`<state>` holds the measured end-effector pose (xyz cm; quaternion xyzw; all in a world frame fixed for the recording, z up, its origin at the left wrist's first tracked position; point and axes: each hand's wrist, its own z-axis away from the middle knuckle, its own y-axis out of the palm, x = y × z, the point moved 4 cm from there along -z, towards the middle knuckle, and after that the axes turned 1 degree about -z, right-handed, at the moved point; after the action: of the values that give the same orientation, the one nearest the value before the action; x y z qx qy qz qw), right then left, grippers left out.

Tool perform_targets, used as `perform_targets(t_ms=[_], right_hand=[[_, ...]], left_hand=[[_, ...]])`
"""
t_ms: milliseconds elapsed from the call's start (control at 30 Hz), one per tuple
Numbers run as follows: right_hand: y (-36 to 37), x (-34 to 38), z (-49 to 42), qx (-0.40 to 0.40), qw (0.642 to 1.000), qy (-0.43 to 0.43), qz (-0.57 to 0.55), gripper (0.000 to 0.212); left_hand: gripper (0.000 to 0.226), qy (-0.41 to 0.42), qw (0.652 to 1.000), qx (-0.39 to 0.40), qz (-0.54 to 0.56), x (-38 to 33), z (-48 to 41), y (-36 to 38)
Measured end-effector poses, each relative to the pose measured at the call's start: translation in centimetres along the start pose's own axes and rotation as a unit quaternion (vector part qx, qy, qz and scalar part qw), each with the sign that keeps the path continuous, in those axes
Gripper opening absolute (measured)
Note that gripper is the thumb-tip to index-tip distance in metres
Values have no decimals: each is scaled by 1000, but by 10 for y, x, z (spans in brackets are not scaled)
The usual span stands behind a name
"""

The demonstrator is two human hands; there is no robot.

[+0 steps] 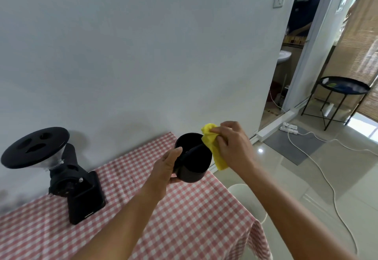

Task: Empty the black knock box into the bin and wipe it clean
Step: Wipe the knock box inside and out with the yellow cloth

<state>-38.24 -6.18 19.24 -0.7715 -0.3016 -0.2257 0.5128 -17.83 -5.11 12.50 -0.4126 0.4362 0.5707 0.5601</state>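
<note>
My left hand (166,166) grips the black knock box (194,162) by its left side and holds it above the table's right end, mouth tilted towards me, its knock bar across the opening. My right hand (231,143) holds a crumpled yellow cloth (212,145) pressed against the box's right rim and outer wall. The inside of the box is too dark to read. No bin can be made out with certainty.
A black coffee grinder (67,173) with a wide round lid stands at the left on the red-and-white checked tablecloth (184,214). A white round object (243,196) sits below the table's right edge. White cables (327,180) trail over the tiled floor; a black side table (343,88) stands far right.
</note>
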Motion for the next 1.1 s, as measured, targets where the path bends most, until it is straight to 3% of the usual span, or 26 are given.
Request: perform_targets(t_ms=[100, 167, 333, 567, 700, 900, 1033, 1100], right_hand=[[21, -10, 1, 102, 994, 40, -25, 30], [27, -18, 2, 116, 989, 74, -48, 34], [31, -20, 5, 59, 991, 106, -59, 38], [39, -21, 14, -2, 984, 156, -92, 33], [45, -20, 18, 24, 988, 133, -79, 31], [32, -23, -5, 88, 989, 104, -51, 21], [26, -1, -9, 198, 973, 39, 109, 23], [28, 12, -8, 212, 966, 25, 142, 21]], left_hand=[[32, -1, 1000, 9, -25, -4, -2, 1], [40, -7, 999, 18, -44, -5, -4, -1], [52, -19, 999, 20, -47, -4, -5, -3], [61, 21, 998, -17, 62, 5, -3, 4], [38, 49, 996, -25, 71, 6, -5, -2], [45, 67, 997, 38, -4, 0, -15, -13], [48, 66, 994, 78, -24, -6, -18, -14], [47, 69, 994, 87, -23, -7, -19, -9]])
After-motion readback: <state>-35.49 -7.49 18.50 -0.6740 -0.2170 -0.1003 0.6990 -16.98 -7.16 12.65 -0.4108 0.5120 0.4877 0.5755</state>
